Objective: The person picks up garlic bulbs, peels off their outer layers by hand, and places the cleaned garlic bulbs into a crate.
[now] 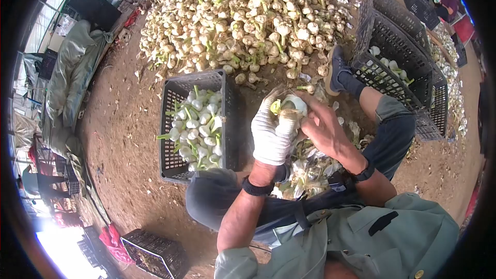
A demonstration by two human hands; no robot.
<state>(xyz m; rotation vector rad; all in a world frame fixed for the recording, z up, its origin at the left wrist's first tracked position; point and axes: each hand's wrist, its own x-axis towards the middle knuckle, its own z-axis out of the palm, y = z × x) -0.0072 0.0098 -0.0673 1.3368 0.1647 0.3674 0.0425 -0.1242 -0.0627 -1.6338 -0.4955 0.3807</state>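
My left hand (272, 132), in a white knitted glove, is wrapped round a garlic bulb (294, 104) with loose, papery skin. Bare and without a glove, my right hand (323, 128) has its fingers pressed against the same bulb from the right. A green stem end (276, 107) shows by the glove's fingers. Left of my hands stands a dark plastic crate (166, 124) holding many white, peeled-looking bulbs with green stems. Below my hands, between my legs, lies a heap of garlic skins (307, 171).
A large pile of unpeeled garlic (232, 18) lies ahead. Dark crates (392, 41) stand at the right, one with a few bulbs. Another crate (150, 253) is at the lower left. Other people sit at the upper right; green sheeting (70, 82) lies along the left.
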